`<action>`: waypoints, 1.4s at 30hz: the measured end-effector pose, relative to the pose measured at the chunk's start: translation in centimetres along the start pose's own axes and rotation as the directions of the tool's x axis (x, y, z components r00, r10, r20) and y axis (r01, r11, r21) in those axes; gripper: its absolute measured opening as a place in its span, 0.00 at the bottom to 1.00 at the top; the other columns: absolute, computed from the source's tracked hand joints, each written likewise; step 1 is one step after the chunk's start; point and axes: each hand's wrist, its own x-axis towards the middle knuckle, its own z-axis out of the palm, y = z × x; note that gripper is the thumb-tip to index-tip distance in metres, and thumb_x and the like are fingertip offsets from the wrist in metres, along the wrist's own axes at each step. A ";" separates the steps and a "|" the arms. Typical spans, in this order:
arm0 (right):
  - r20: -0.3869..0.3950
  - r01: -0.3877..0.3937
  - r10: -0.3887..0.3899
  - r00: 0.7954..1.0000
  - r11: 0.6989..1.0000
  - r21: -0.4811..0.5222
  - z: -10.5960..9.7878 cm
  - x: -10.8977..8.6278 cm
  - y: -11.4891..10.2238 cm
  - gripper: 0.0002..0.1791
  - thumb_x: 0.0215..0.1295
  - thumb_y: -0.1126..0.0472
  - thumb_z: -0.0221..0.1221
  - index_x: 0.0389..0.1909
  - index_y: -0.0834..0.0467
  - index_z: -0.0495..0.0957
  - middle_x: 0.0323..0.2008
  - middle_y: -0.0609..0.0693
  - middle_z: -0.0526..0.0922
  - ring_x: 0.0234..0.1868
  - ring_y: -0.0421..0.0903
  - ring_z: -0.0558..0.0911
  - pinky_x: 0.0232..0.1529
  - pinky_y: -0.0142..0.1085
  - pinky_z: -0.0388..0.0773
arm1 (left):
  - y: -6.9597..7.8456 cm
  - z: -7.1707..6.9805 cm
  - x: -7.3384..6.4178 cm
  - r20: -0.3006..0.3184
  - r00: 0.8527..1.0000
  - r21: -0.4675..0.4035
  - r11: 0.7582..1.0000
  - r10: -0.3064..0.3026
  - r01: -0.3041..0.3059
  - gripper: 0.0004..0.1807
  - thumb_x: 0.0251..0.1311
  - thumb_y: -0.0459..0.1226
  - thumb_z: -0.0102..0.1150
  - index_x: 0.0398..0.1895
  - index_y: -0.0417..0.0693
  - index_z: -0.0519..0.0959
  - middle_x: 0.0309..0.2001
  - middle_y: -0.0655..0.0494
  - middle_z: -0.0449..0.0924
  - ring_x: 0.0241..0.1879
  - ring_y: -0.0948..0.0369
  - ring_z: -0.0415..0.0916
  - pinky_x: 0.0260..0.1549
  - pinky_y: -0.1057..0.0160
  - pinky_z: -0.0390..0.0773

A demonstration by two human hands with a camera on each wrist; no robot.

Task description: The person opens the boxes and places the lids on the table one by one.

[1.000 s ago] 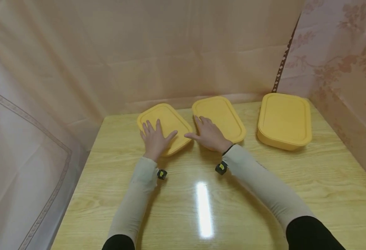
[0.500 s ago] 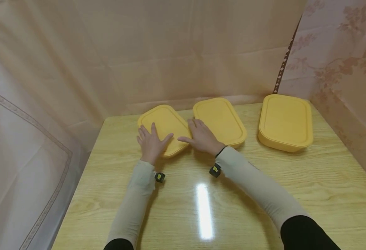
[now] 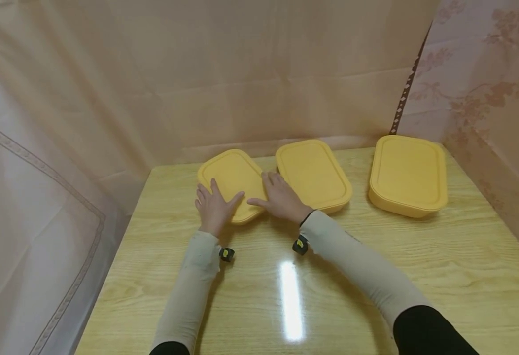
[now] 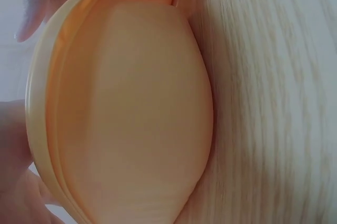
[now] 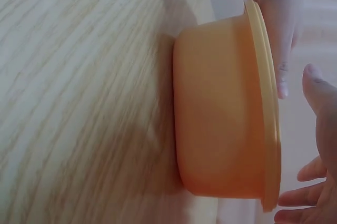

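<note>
A yellow lidded lunch box lies at the left of the table's far edge, turned at an angle. My left hand spreads its fingers over the near-left part of its lid. Along the box's right edge, my right hand lies with fingers extended and thumb reaching over the lid. The left wrist view shows the box's smooth side wall under the lid rim. From the right wrist, the box sits flat, my right hand beside its lid. Whether the fingertips press on the lid cannot be told.
A second yellow lunch box stands just right of my right hand. A third is farther right, near the table's corner. Cloth curtains hang behind and at both sides of the wooden table.
My right hand has moved left, from over the middle box to the left box's right edge. My left hand has drawn back slightly toward me. The boxes stay about where they were.
</note>
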 end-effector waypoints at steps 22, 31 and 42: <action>0.067 -0.173 0.164 0.984 0.973 0.155 1.3 0.6 -0.5 0.52 0.66 0.37 0.55 0.76 0.67 0.44 0.74 0.71 0.49 0.75 0.64 0.55 0.71 0.53 0.62 | -0.4 0.1 0.0 0.049 0.996 -0.037 0.996 -0.073 0.075 0.63 0.56 0.66 0.54 0.76 0.33 0.35 0.75 0.28 0.36 0.75 0.36 0.41 0.71 0.36 0.47; 0.087 -0.260 0.246 0.965 0.936 0.239 0.8 1.5 -1.3 0.54 0.64 0.40 0.60 0.74 0.71 0.44 0.72 0.72 0.53 0.71 0.65 0.62 0.69 0.52 0.65 | -0.6 0.1 -0.1 0.015 0.995 -0.074 0.993 -0.096 0.097 0.62 0.57 0.64 0.55 0.77 0.35 0.35 0.72 0.28 0.48 0.68 0.36 0.55 0.65 0.38 0.63; 0.097 -0.357 0.344 0.934 0.904 0.236 0.7 2.9 -1.2 0.55 0.58 0.40 0.65 0.71 0.73 0.53 0.71 0.71 0.57 0.69 0.64 0.65 0.67 0.50 0.68 | -0.4 0.0 -0.3 0.055 0.991 -0.158 0.979 -0.123 0.130 0.61 0.58 0.61 0.58 0.77 0.39 0.32 0.66 0.29 0.52 0.54 0.43 0.63 0.52 0.45 0.73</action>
